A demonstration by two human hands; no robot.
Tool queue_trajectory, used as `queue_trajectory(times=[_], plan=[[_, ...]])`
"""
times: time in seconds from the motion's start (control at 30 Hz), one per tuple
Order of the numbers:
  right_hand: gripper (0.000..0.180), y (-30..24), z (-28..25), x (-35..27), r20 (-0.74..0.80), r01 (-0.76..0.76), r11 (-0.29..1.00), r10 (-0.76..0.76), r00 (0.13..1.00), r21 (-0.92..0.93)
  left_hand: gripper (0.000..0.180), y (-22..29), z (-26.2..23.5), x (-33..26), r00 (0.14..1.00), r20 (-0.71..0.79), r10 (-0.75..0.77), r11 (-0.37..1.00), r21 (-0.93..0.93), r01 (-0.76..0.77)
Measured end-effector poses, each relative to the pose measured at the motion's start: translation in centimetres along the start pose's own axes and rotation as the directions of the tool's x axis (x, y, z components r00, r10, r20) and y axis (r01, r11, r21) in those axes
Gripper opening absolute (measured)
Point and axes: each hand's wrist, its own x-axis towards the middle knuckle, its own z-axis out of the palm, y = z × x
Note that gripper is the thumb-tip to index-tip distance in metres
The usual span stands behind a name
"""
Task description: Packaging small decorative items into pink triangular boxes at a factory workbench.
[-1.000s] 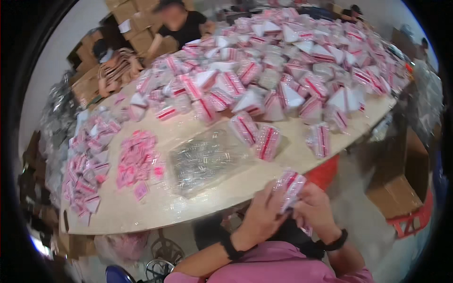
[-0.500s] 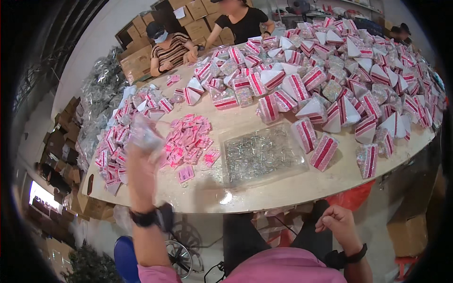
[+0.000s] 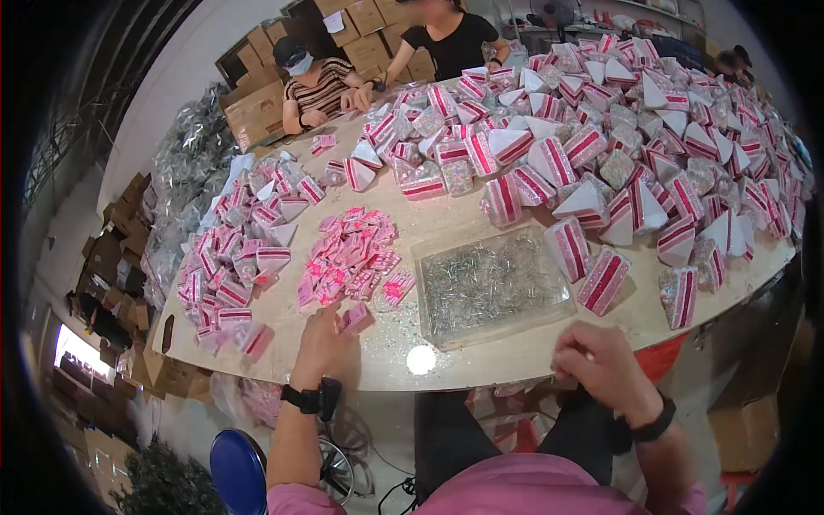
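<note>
small flat pink card, left hand touching

Place: I read this as a packing workshop.
Surface: long, crowded with pink-striped wedge boxes.
Stock: loose pink cards; clear tray of small silvery pieces.
Surroundings: stacked cardboard cartons; two seated co-workers.
</note>
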Motion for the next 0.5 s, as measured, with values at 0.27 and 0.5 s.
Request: queue_trajectory(times=[0.27,0.5], plan=[[0.017,3.3,4.0,11.8,0.204,0.383,0.726,-0.326,0.923,-0.571,0.054,-2.0,-0.3,0.0,0.994,-0.016,0.105,0.991,-0.086,-0.106],[0.015,2.8,7.3,14.6,0.290,0.341,0.661,-0.190,0.938,-0.669,0.049,-2.6,-0.1,-0.2,0.995,-0.054,0.080,0.989,-0.123,-0.086]])
